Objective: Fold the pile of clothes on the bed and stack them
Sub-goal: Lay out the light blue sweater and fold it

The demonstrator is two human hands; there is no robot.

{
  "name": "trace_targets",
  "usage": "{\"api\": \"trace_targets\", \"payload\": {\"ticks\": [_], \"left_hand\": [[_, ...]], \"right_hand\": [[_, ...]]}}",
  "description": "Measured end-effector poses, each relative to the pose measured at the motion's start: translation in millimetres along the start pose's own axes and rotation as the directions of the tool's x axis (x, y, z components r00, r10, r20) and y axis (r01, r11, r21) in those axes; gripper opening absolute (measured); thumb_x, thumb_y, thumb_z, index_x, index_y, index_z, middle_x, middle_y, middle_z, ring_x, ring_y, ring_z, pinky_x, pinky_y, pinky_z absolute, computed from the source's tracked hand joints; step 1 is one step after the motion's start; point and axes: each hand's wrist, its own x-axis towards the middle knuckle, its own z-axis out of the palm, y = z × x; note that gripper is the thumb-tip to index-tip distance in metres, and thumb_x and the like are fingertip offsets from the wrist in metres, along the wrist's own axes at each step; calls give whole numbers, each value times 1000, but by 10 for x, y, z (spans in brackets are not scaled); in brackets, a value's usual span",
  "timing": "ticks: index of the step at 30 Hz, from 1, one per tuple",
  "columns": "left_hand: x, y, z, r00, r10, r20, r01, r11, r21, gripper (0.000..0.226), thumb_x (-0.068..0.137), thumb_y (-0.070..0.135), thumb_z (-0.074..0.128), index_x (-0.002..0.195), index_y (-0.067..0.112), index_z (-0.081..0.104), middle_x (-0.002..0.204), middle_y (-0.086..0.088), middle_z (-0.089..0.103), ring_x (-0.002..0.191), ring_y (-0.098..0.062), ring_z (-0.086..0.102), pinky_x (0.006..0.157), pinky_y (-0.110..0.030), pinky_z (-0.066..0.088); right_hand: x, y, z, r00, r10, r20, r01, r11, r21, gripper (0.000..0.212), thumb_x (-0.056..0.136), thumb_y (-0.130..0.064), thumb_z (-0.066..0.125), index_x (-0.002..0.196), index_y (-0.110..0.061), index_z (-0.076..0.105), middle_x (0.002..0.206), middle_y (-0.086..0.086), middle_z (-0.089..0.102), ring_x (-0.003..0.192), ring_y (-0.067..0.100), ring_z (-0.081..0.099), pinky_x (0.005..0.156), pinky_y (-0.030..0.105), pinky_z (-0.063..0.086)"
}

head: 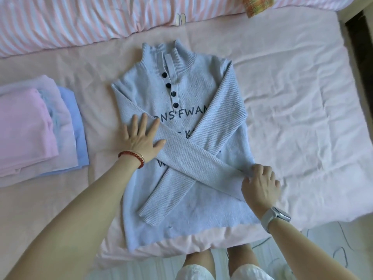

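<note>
A light blue knit sweater (187, 91) with dark buttons and printed letters lies face up on the pink bed sheet (292, 98). Both sleeves are crossed over its front. My left hand (142, 138) presses flat, fingers spread, on the sweater's left side where one sleeve begins. My right hand (260, 183) pinches the cuff of that same sleeve at the sweater's right edge. A stack of folded clothes (38, 128), pink on top of lilac and blue pieces, rests at the left of the bed.
A pink and white striped duvet (80, 21) is bunched along the far side of the bed. A plaid cloth (259, 5) shows at the top. The bed's near edge is by my knees, with pale floor below.
</note>
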Motion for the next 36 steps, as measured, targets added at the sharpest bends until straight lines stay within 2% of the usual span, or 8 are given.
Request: {"api": "trace_targets", "payload": {"ticks": [3,8,14,17,21,25,31,36], "left_hand": [[130,-7,-103,1000,-5,-3,5,1000,-17,69,91,57,33,146,39,-5,156,-2,-15,141,-27,-20,111,-57,-6],[398,-78,-300,997,-43,-61,38,996,-85,80,86,55,49,147,35,2,155,-5,-15,141,-30,-16,113,-55,4],[939,-408,-678,989,-139,-57,123,968,-217,109,74,54,67,147,27,-8,153,-13,-21,140,-36,-18,115,-49,-2],[1223,-549,-864,968,-248,-48,217,915,-341,104,76,58,63,148,26,-4,156,-13,3,143,-32,2,114,-46,12],[1501,-661,-1038,962,-272,-33,223,847,-482,73,77,63,54,135,20,43,132,-5,52,124,-28,44,100,-36,35],[1503,-524,-1145,965,-188,-185,74,865,-496,31,92,34,51,72,11,49,66,-4,46,72,-24,46,58,-32,27],[859,-341,-1072,811,-101,-576,-212,867,-451,42,92,32,42,109,-1,61,103,-20,66,93,-33,61,75,-29,38],[-32,-359,-641,697,52,-716,-321,915,-246,26,93,21,39,108,8,56,86,-21,69,80,-30,62,69,-31,41]], "right_hand": [[111,-198,-26,923,-345,-173,354,935,27,48,76,-27,46,122,-11,51,121,16,53,115,32,44,96,48,35],[646,-701,-103,685,-728,38,725,675,-139,54,83,-30,36,135,-18,41,142,16,43,130,35,41,102,66,21],[1850,-1388,-562,735,-676,-55,668,736,-113,53,94,-26,33,145,-14,28,153,15,20,142,32,17,113,55,6],[2334,-1588,-778,802,-598,0,595,798,-93,60,98,-35,33,149,-17,8,157,7,2,144,25,2,114,48,4],[2787,-1807,-992,850,-517,103,506,854,119,43,95,-34,37,135,-17,41,126,12,53,118,31,45,93,40,36],[2789,-1912,-1070,818,-563,119,548,825,134,29,94,-30,40,72,-14,52,69,7,54,74,30,51,63,34,39],[2196,-1582,-1042,646,-714,-270,761,630,156,35,94,-34,37,101,-4,52,80,14,64,69,37,59,56,31,32],[1538,-966,-918,483,-809,-336,869,489,72,27,88,-27,38,97,-5,50,73,14,63,61,33,60,52,30,41]]}}
